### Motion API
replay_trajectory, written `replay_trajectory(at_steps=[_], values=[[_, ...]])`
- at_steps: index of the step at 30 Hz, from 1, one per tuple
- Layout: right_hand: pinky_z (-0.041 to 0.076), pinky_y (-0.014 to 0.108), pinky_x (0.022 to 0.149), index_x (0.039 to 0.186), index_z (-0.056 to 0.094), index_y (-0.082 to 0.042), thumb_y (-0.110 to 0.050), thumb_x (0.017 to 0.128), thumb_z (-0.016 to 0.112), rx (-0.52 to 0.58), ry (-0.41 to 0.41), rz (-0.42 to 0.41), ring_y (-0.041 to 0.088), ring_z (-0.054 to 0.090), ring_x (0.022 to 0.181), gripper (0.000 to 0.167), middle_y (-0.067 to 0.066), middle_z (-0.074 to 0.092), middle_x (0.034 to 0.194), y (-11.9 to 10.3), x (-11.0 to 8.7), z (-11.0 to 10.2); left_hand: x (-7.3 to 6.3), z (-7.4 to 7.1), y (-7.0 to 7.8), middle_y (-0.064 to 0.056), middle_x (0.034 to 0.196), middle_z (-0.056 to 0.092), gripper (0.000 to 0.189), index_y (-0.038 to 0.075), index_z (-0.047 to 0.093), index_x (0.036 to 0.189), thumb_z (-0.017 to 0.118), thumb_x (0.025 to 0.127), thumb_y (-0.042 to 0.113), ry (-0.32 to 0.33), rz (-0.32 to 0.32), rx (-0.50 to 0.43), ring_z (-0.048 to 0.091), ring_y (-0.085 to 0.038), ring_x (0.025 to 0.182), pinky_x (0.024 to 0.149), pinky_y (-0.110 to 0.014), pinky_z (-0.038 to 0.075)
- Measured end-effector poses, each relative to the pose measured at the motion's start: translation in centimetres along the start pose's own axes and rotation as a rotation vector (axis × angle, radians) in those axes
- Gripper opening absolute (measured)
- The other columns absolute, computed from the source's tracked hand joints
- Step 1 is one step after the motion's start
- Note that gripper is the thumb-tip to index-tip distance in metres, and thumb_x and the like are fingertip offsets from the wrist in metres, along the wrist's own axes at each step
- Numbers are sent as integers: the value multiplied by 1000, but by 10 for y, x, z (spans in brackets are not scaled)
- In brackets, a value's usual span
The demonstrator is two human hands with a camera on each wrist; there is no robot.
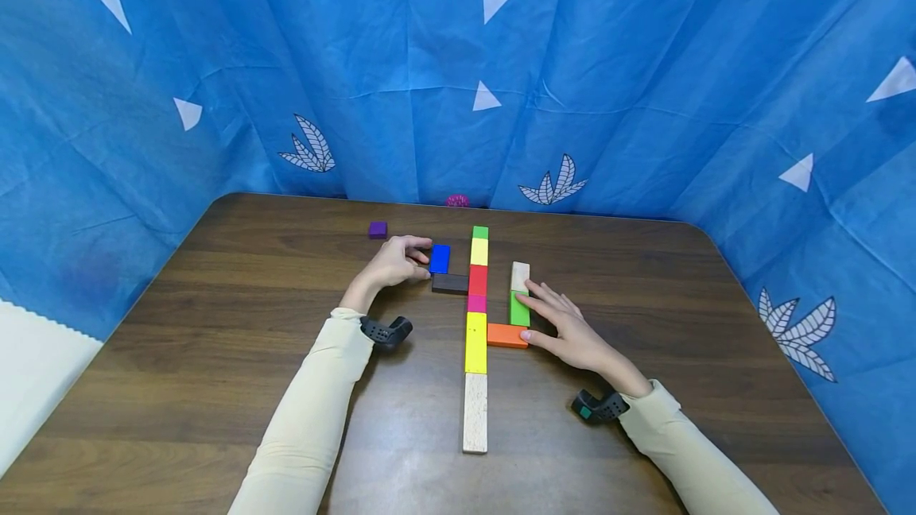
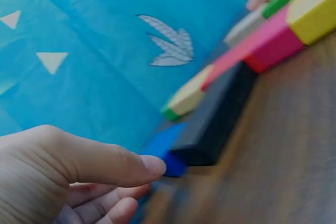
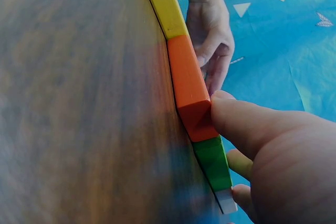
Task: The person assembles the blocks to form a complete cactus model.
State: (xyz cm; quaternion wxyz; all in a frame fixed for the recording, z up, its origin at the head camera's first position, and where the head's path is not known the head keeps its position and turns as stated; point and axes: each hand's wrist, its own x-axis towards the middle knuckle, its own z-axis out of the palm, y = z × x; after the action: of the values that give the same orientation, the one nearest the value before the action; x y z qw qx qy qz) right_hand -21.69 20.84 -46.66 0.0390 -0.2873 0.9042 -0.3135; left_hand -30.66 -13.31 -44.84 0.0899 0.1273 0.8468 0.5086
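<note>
My left hand point(image 1: 392, 263) lies just left of a flat blue block point(image 1: 440, 259), its fingers loosely bent and the thumb tip right at the block's edge. Below the blue block, a black block point(image 1: 450, 284) runs sideways to the central row. On the other side, my right hand point(image 1: 568, 334) is spread over the table with its thumb at the end of an orange block point(image 1: 507, 335). Its fingertips rest along a green block point(image 1: 519, 310) and a pale wooden block point(image 1: 520, 275), which form a short column off the orange one. In the right wrist view, the thumb presses the orange block point(image 3: 190, 74).
A straight central row runs away from me: plain wooden block point(image 1: 475, 413), yellow block point(image 1: 475, 342), pink block point(image 1: 476, 303), red block point(image 1: 477, 280), pale yellow block point(image 1: 479, 251) and small green block point(image 1: 480, 233). A purple block point(image 1: 378, 230) lies apart, near the far table edge. A blue curtain point(image 1: 444, 46) hangs behind.
</note>
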Motion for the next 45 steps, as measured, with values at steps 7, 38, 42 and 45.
replay_trajectory(at_steps=[7, 38, 42, 45], values=[[7, 67, 116, 149, 42, -15, -31, 92, 67, -2, 4, 8, 42, 15, 149, 64, 12, 24, 162, 2, -1, -2, -5, -29, 2, -22, 134, 58, 61, -1, 52, 138, 74, 81, 1, 240, 54, -69, 60, -36, 110, 87, -34, 50], [8, 66, 117, 149, 43, -15, -32, 91, 68, 9, -12, 21, 39, 16, 150, 65, 11, 24, 162, 1, 1, -4, 10, -55, -48, -25, 143, 46, 45, -10, 52, 134, 62, 92, 1, 396, -84, 92, 52, -40, 125, 107, -47, 43], [7, 66, 117, 149, 43, -15, -31, 92, 68, 11, -12, 20, 39, 16, 150, 64, 11, 24, 162, 1, 1, -4, 10, -54, -47, -25, 139, 51, 39, -9, 55, 131, 60, 94, 1, 423, -85, 117, 56, -39, 121, 105, -46, 45], [7, 66, 117, 149, 42, -15, -32, 92, 67, 10, -14, 20, 39, 15, 150, 65, 11, 24, 162, 2, 1, -4, 10, -53, -47, -26, 134, 55, 37, -9, 57, 129, 59, 94, 1, 440, -82, 140, 59, -39, 117, 104, -46, 45]])
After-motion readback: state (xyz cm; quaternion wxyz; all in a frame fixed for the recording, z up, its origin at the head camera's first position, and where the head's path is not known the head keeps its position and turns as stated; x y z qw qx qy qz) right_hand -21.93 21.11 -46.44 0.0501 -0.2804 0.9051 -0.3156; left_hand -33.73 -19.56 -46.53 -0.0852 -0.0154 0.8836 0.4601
